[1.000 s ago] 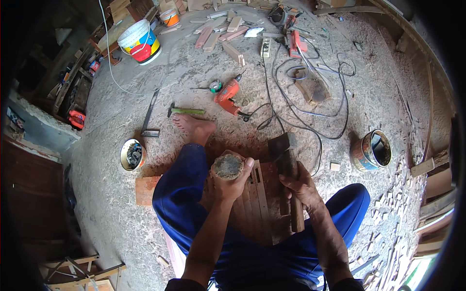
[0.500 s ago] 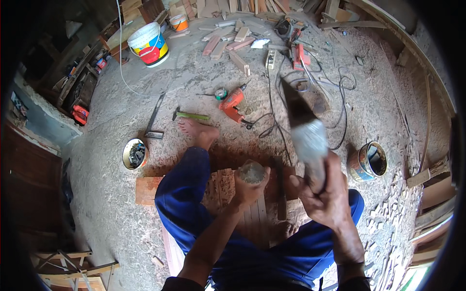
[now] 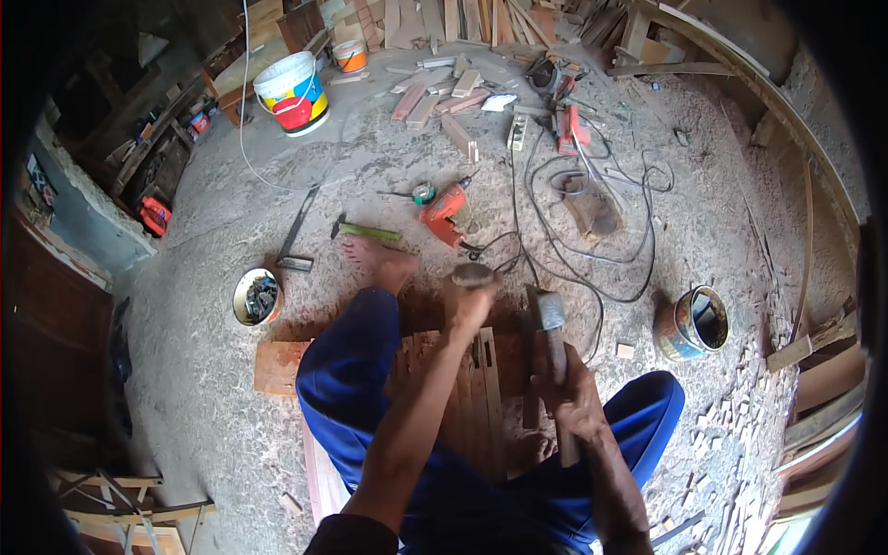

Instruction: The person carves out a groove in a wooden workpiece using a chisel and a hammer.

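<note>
My left hand [image 3: 470, 302] is closed round an upright tool with a wide, round top [image 3: 473, 275]; its lower part is hidden. My right hand [image 3: 573, 402] grips the wooden handle of a heavy metal-headed hammer [image 3: 549, 311], held low to the right of the left hand. Between my bent legs lie pale wooden strips [image 3: 488, 388] with slots cut in them, on a reddish board [image 3: 277, 365]. A bare foot [image 3: 379, 264] rests near a green-handled claw hammer [image 3: 368, 231].
An orange drill [image 3: 444, 213], cables, a power strip [image 3: 518, 131] and a red power tool [image 3: 570, 129] lie ahead. Tins [image 3: 258, 296] [image 3: 694, 322] stand left and right. Buckets [image 3: 291, 92], timber offcuts [image 3: 439, 104] and stacked boards [image 3: 462, 23] are farther back; small chips [image 3: 721, 435] litter the right.
My right hand rose with the hammer half a second ago and has since lowered. My left hand, with its round-topped tool, has shifted up and forward, away from me.
</note>
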The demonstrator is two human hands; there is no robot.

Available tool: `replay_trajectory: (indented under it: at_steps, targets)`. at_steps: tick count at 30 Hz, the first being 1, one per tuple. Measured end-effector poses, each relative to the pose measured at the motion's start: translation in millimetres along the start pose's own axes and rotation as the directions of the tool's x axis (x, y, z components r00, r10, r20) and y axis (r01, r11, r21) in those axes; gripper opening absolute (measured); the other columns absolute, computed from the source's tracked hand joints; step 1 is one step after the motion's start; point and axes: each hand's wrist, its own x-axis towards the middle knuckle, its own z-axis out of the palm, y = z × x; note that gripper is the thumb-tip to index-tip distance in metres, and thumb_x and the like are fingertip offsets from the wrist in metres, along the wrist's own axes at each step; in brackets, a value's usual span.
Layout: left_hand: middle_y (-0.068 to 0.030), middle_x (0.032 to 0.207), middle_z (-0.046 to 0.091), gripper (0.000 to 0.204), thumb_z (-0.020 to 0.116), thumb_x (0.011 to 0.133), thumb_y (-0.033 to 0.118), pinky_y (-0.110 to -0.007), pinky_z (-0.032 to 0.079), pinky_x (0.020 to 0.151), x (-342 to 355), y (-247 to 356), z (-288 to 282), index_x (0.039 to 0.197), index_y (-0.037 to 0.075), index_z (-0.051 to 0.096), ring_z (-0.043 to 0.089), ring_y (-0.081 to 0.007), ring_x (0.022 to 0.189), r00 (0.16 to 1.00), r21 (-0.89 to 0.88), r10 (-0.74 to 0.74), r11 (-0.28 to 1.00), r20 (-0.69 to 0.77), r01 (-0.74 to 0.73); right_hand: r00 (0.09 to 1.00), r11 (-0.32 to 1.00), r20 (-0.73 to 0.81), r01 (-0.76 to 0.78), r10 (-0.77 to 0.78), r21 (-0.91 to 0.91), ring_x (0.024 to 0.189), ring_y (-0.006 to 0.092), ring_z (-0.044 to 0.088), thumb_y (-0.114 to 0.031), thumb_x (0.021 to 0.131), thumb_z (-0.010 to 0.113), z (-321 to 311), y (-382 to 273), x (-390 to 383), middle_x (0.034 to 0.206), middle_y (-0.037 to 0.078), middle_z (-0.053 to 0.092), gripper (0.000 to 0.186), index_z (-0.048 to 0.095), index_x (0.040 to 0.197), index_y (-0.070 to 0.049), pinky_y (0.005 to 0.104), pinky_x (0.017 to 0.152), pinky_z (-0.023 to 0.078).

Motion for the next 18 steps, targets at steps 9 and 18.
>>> replay_trajectory:
  at_steps: [9, 18]
  targets:
    - [-0.0046, 0.08, 0.055, 0.02, 0.071, 0.088, 0.012, -0.03, 0.046, 0.056, -117, 224, -55, 0.093, 0.004, 0.053, 0.053, -0.0163, 0.073, 0.443, -0.117, 0.804, 0.434, -0.395, -0.893, 0.94, 0.75, 0.102, -0.322, 0.325, 0.578, 0.048, 0.0104, 0.054, -0.001, 0.086, 0.066, 9, 51, -5, 0.073, 0.002, 0.059, 0.042, 0.051, 0.126, -0.003, 0.025, 0.042, 0.044]
    - [-0.0052, 0.07, 0.057, 0.022, 0.074, 0.087, 0.006, -0.027, 0.042, 0.048, -105, 128, -88, 0.094, 0.004, 0.054, 0.054, -0.012, 0.055, 0.754, -0.175, 0.467, 0.785, -0.461, -0.594, 0.876, 0.75, 0.303, -0.478, 0.375, 0.456, 0.047, 0.0131, 0.056, -0.012, 0.085, 0.07, 22, 61, -16, 0.083, 0.004, 0.062, 0.039, 0.055, 0.121, -0.004, 0.0286, 0.043, 0.048]
